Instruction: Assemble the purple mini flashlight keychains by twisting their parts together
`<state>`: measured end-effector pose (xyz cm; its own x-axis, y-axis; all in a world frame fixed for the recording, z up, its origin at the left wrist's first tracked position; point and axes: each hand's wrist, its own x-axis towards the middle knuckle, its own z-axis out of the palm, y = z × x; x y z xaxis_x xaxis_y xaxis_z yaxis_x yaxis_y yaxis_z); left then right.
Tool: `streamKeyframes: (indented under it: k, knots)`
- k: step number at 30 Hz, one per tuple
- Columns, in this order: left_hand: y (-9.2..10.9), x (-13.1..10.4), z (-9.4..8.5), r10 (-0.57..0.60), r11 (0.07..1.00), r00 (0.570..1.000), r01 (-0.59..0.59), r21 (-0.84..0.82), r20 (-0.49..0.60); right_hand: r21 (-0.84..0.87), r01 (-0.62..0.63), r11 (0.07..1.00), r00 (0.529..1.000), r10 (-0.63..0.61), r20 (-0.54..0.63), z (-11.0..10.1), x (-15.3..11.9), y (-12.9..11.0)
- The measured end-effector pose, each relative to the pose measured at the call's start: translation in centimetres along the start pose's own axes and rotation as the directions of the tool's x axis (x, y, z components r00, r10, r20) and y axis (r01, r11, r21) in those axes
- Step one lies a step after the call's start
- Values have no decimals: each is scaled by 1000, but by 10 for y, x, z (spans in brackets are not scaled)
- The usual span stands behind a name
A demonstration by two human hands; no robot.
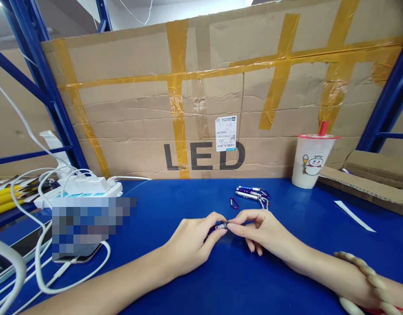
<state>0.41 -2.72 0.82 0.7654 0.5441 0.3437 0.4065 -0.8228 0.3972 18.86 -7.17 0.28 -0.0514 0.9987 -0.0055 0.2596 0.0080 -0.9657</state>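
Observation:
My left hand (196, 238) is closed around a small dark penlight (221, 226) with a silver band, its far part hidden in my palm. At the tip of this penlight, the thumb and forefinger of my right hand (259, 229) pinch together; what lies between them is too small to make out. Just beyond my hands lie several similar penlights (247, 194), blue and silver, with small clips at their ends. A loose purple carabiner (234, 203) rests to their left.
A lidded drink cup (309, 162) with a red straw stands back right, near a white strip (355, 216) and a cardboard tray (369, 188). White cables, a power strip (90, 188) and phones (17, 253) crowd the left. A big carton (139, 122) walls the back.

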Motion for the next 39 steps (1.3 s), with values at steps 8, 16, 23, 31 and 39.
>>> streamKeyframes:
  k: [8,16,23,31,39]
  knots:
    - [0,0,0,-18,1000,1000,18,8,4,-20,11,1000,1000,-11,4,-1,0,2]
    - [1,3,-2,-13,1000,1000,14,-6,22,-47,21,999,1000,-21,-4,-1,1,1]
    - [1,3,0,-27,999,999,29,-46,42,-96,55,994,997,-60,-53,-2,2,3]
    - [-1,3,-1,12,998,993,-4,-68,120,-118,156,981,985,-164,-59,-2,2,5]
    - [-3,1,-3,49,996,988,-38,-76,149,-95,278,956,960,-279,4,-2,-2,4]
